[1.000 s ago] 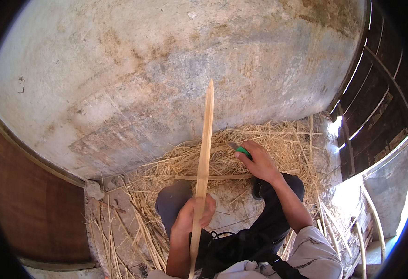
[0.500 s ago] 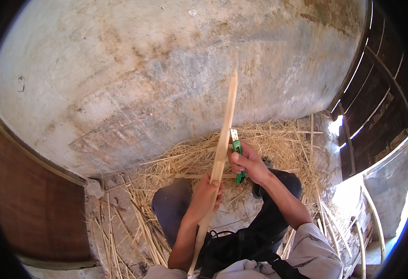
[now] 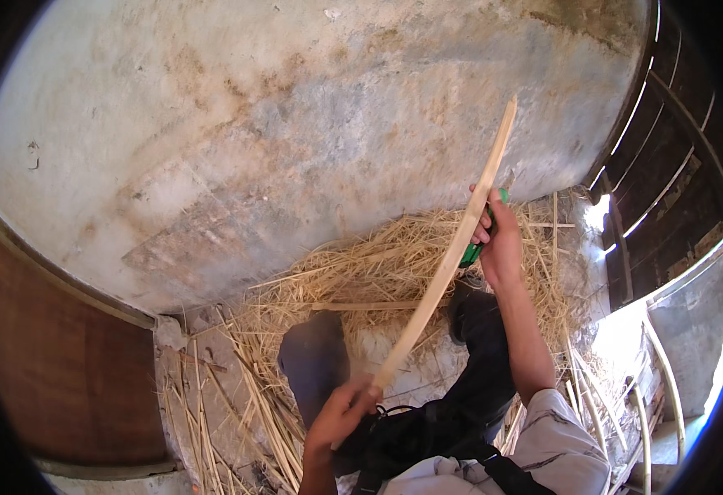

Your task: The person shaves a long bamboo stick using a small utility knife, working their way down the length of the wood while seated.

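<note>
- Right hand (image 3: 503,239), at three o'clock in the view: fingers closed around a green-handled knife (image 3: 470,254), held against the strip's edge; the blade is hidden.
- Left hand (image 3: 343,412), at six o'clock: curled closed on the strip's lower part, blurred enough that its firmness cannot be told.
- Pale wooden strip (image 3: 442,276): slants between the hands, its free tip toward half past one, in front of the wall. It is long, flat and slightly bowed, with a light, smooth-looking face.
- Progress, as a judgement: the tip is already narrowed to a point and the face looks pared clean. Any shaving left along the edges is too fine to tell.
- Shavings heap (image 3: 361,276), from the centre toward three o'clock: thin, curly, straw-coloured and tangled, suggesting much paring is done. A flat lath (image 3: 369,306) lies across its near side.
- Thin sticks (image 3: 254,404), at seven o'clock: loose and straight, perhaps unworked stock; curved poles (image 3: 665,371) stand at four.
- Wall (image 3: 295,132), at twelve: rough, stained plaster; a smooth brown panel (image 3: 64,346) is at half past eight.
</note>
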`<action>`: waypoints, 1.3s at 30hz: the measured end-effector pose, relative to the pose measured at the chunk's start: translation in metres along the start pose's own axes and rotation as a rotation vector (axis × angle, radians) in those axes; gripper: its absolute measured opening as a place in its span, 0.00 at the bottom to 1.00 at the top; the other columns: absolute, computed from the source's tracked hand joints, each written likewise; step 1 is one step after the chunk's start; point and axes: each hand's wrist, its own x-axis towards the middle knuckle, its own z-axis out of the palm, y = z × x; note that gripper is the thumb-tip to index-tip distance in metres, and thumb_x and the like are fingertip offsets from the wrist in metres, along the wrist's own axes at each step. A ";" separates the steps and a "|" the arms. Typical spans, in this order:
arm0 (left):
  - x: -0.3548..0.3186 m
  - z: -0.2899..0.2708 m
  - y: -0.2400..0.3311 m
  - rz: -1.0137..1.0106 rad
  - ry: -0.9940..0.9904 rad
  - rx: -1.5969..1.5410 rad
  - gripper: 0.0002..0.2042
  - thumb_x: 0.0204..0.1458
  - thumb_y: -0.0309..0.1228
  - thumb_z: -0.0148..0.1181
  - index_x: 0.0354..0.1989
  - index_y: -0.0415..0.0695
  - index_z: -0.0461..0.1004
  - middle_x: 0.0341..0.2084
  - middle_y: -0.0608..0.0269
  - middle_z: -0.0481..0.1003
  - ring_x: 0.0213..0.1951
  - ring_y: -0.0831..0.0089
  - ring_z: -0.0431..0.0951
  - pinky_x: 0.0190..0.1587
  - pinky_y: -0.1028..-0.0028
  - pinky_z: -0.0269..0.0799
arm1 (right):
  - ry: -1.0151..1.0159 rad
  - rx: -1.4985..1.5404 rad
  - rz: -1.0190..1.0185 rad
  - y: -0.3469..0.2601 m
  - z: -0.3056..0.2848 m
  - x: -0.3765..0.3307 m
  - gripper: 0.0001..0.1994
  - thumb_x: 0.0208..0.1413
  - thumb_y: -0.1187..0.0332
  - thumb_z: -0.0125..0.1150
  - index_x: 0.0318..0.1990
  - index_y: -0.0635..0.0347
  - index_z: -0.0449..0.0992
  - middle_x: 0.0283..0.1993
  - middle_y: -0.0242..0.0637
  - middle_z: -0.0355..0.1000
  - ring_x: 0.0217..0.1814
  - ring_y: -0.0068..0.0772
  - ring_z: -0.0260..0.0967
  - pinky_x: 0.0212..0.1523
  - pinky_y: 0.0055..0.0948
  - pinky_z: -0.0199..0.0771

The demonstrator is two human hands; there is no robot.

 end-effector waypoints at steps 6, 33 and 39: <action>0.017 0.002 0.045 0.008 0.295 -0.022 0.08 0.72 0.28 0.56 0.51 0.37 0.77 0.29 0.70 0.77 0.28 0.84 0.74 0.30 0.78 0.70 | -0.205 -0.582 -0.185 0.020 -0.015 -0.027 0.35 0.78 0.43 0.42 0.77 0.64 0.64 0.37 0.30 0.71 0.37 0.26 0.70 0.42 0.29 0.71; 0.044 0.038 0.061 0.335 0.711 0.103 0.11 0.60 0.21 0.72 0.49 0.34 0.83 0.34 0.58 0.83 0.35 0.80 0.79 0.40 0.76 0.74 | -0.656 -0.996 -0.846 0.043 0.026 -0.086 0.14 0.51 0.62 0.82 0.41 0.54 0.85 0.33 0.32 0.79 0.23 0.32 0.76 0.21 0.31 0.72; 0.046 0.038 0.058 0.329 0.724 0.135 0.09 0.60 0.22 0.71 0.48 0.35 0.83 0.33 0.57 0.82 0.35 0.78 0.79 0.40 0.75 0.75 | -0.622 -1.044 -0.875 0.042 0.030 -0.086 0.13 0.51 0.60 0.82 0.40 0.54 0.85 0.31 0.29 0.77 0.24 0.32 0.76 0.21 0.32 0.73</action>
